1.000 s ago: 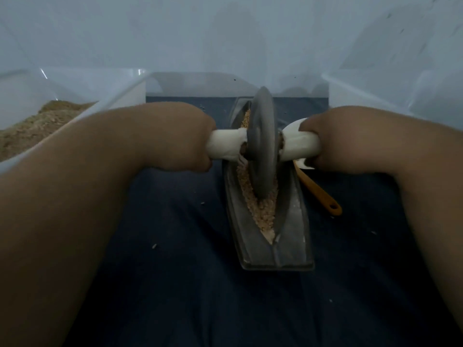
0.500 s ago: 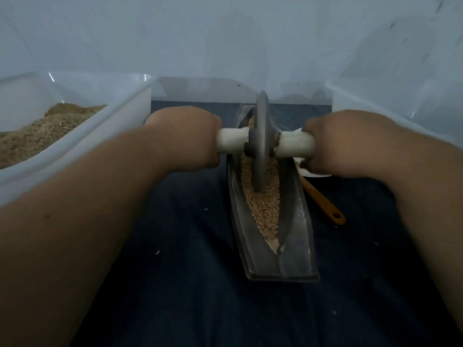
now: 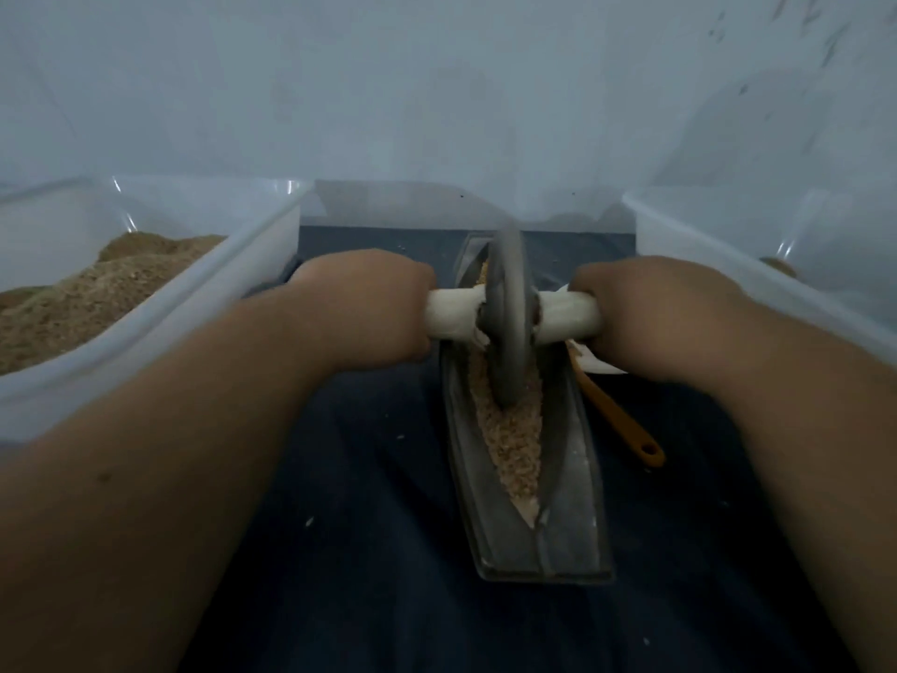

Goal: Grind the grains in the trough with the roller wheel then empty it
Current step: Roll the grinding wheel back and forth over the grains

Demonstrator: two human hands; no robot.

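Two hands share one tool here, and we take the scene from the left. A clear bin [image 3: 194, 293] at the left edge holds a heap of brown meal [image 3: 97, 293]. Next to it our left hand [image 3: 369, 308] is wrapped in a fist round the left end of the white axle [image 3: 451, 315]. The wheel [image 3: 506, 284] stands upright on that axle, its lower edge sunk in the grains [image 3: 514, 444], toward the far half of the trough [image 3: 577, 502]. The trough lies lengthwise on the dark cloth [image 3: 364, 527], between the two bins. Our right hand [image 3: 650, 318] grips the axle's right end the same way. Just beside the trough on that side lies an orange spoon [image 3: 626, 429], and past it stands a second clear bin [image 3: 757, 264].

We judge the wheel to be heavy and stiff, so its weight should do the crushing. The axle looks smooth, so both fists belong close to the disc, level with each other, or the wheel may tilt and ride up the trough wall. The grains are loose and light and would scatter over the rim under a hard push. The trough looks rigid and weighty. For emptying, we would take it by its flat long rims and tip it slowly.
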